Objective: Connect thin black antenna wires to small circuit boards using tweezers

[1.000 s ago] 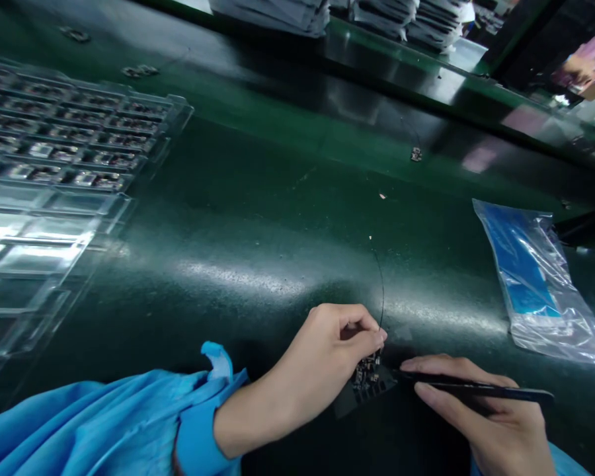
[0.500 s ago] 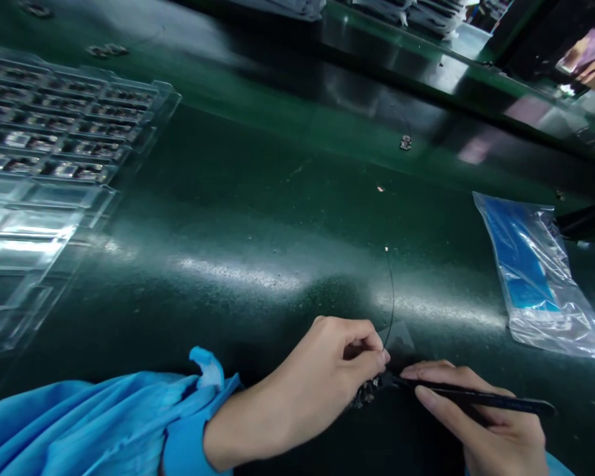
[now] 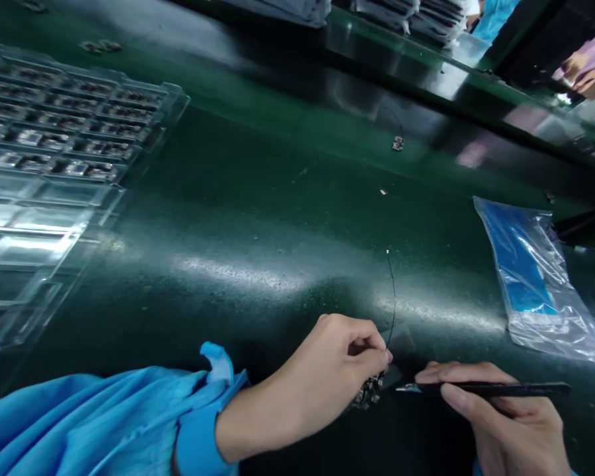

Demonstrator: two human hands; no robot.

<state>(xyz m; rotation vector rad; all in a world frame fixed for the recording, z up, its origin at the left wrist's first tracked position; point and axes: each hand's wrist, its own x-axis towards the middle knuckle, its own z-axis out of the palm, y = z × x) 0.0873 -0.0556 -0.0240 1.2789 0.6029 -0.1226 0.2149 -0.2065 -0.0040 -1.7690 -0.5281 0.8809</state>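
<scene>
My left hand [image 3: 327, 370], in a blue sleeve, pinches a small dark circuit board [image 3: 369, 391] at the near edge of the green work surface. A thin black wire [image 3: 393, 297] curves up from the board toward a tiny tip farther out. My right hand [image 3: 506, 423] is closed on black tweezers [image 3: 480, 389]. They lie nearly level, and their tip points left, a short gap from the board.
Clear plastic trays [image 3: 54, 172] holding several small boards fill the left side. A plastic bag with a blue sheet [image 3: 525, 271] lies at right. Another small board with a wire [image 3: 397, 143] sits farther back. Stacked trays [image 3: 426, 20] and another person's hand [image 3: 582, 69] are beyond the bench.
The tweezers' tip has drawn back to the right, off the board it was touching. My left hand keeps its pinch on the board, and the wire has shifted slightly right.
</scene>
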